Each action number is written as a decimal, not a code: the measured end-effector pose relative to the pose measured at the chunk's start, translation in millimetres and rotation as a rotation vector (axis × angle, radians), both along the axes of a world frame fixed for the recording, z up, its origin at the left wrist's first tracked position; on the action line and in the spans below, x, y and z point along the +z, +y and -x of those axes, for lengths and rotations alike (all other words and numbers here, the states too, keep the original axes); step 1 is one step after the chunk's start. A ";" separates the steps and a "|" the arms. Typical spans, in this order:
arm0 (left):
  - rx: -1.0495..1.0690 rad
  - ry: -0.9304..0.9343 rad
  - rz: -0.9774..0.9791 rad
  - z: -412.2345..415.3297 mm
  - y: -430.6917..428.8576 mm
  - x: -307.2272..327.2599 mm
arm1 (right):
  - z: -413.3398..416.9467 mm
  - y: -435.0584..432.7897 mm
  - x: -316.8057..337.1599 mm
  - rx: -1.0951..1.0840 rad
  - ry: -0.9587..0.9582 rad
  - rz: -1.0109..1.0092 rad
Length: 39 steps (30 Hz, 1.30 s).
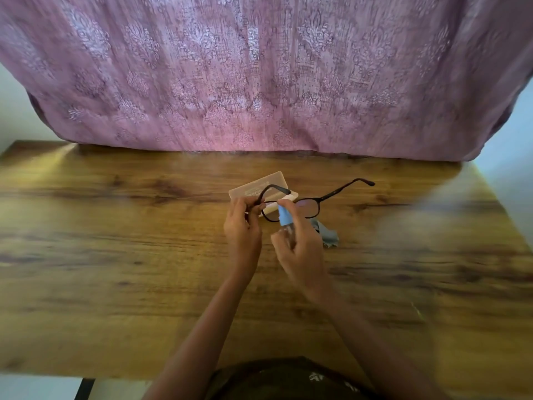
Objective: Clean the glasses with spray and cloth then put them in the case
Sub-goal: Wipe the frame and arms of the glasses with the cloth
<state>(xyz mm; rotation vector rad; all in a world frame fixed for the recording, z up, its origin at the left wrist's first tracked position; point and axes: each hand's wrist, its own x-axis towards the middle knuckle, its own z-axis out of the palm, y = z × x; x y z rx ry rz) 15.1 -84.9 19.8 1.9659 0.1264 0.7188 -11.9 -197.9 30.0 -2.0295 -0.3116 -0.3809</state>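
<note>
Over the near half of the wooden desk (115, 255), the left hand (243, 226) pinches the dark glasses (309, 207) at one hinge, fingers curled round the frame. Beside it the right hand (300, 249) grips a small spray bottle (284, 216) with a blue top, one finger on the nozzle, close to a lens. Just right of that hand lies a blue cloth (328, 236). Behind the glasses rests a pale case (259, 183), then a mauve curtain (259, 67).

We see a wooden table (115, 255) with a black leg (84, 388). Behind its far edge hangs a mauve patterned cloth (259, 67), and a pale wall (11, 111) is beside it.
</note>
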 end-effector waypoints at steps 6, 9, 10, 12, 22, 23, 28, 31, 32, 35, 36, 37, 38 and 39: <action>-0.013 -0.012 -0.013 3.4 -0.8 2.1 | -7.8 -2.6 0.8 -0.038 0.013 0.179; -0.017 -0.025 -0.019 4.1 -1.3 2.1 | -8.2 -2.8 3.0 -0.077 0.010 0.176; -0.019 -0.029 -0.020 4.3 -1.5 2.0 | -8.5 -2.9 4.5 -0.069 0.011 0.163; -0.021 -0.027 -0.013 4.6 -1.5 2.8 | -10.1 -3.7 7.6 -0.038 0.019 0.130; -0.018 -0.008 -0.001 2.7 0.2 -0.3 | -6.4 -5.7 9.9 -0.092 -0.034 0.156; -0.014 -0.007 0.004 2.2 0.4 -0.6 | -5.9 -7.3 10.4 -0.095 -0.025 0.136; -0.003 -0.010 0.006 1.4 2.9 -1.0 | -10.0 -25.7 12.7 -0.145 0.056 0.048; 0.004 0.000 0.001 1.3 4.2 -1.6 | -11.6 -40.0 13.0 -0.119 0.087 0.079; 0.004 0.001 0.002 0.9 4.5 -1.9 | -11.1 -43.5 12.7 -0.111 0.087 0.090; -0.003 0.004 0.001 1.4 4.4 -2.3 | -8.2 -46.9 11.2 -0.140 0.072 0.168; -0.006 0.008 0.002 1.8 4.5 -2.2 | -7.2 -46.3 11.1 -0.154 0.081 0.165; -0.009 0.011 -0.001 2.3 4.4 -2.2 | -6.5 -45.7 11.3 -0.165 0.091 0.151; -0.010 0.013 -0.005 2.8 4.3 -2.0 | -6.1 -45.2 12.3 -0.173 0.096 0.142; -0.011 0.015 -0.010 3.4 4.2 -1.7 | -6.3 -44.6 13.7 -0.177 0.096 0.142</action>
